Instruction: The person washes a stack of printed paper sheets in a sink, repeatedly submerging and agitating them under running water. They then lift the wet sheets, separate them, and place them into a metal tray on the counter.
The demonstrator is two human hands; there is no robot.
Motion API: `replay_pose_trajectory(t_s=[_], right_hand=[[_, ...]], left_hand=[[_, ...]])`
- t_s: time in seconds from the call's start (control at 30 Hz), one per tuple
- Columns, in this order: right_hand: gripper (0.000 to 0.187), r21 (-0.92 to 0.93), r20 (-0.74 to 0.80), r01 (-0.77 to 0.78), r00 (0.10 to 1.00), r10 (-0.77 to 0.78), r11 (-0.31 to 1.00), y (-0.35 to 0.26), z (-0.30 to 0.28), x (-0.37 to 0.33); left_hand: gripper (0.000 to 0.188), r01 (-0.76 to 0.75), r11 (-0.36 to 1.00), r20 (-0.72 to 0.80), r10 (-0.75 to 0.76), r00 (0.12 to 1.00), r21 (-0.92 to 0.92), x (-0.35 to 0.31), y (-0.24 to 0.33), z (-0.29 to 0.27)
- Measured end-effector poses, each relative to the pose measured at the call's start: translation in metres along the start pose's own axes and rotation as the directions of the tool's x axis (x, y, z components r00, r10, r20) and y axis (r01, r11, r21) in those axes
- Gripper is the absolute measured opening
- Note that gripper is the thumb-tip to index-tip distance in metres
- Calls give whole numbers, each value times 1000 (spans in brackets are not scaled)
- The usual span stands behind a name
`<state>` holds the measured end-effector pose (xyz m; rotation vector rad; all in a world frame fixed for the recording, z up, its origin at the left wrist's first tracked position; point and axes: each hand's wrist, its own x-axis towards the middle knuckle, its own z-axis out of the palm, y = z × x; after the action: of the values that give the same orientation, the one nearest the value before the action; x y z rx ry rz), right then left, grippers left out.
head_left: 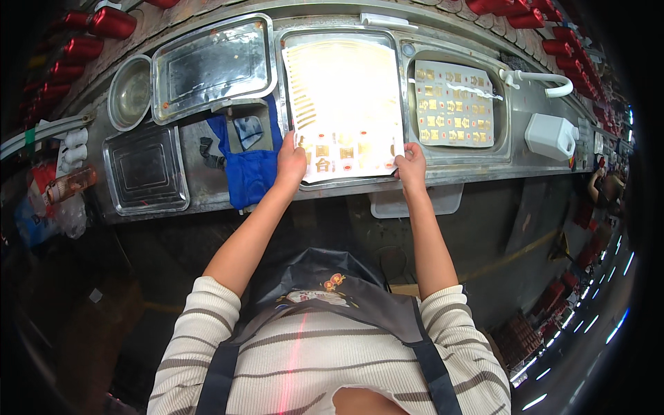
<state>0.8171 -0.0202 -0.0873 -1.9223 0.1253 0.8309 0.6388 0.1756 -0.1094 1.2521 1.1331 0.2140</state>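
Sheet between hands | left hand: fingers closed on left edge | right hand: pinching near-right corner

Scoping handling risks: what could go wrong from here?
The left hand and right hand grip the printed sheets only near the front corners; fanned left edges suggest a stack that might slip.
Glare washes out the far part, so print flaws could be missed.
Another sheet lies at the sink near the faucet; water could wet it.
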Motion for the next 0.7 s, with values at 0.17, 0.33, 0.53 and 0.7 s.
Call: replay_pose_trajectory(t_s=[0.17, 0.33, 0.53, 0.7], right_hand=[[29, 101, -20, 60, 998, -58, 993, 8, -3, 2], [29, 67, -20, 56, 998, -54, 996, 11, -4, 8], [34, -66, 14, 84, 996, -83, 994, 22, -3, 13], [37, -162, -65, 249, 963, -262, 955, 45, -1, 24]], left_hand=[[49, 24, 999, -24, -24, 999, -25, -4, -2, 3], [55, 19, 1000, -15, -19, 1000, -6, -2, -7, 3], [51, 6, 1000, -43, -6, 999, -3, -8, 0, 0], [55, 59, 997, 38, -57, 998, -58, -7, 8, 0]])
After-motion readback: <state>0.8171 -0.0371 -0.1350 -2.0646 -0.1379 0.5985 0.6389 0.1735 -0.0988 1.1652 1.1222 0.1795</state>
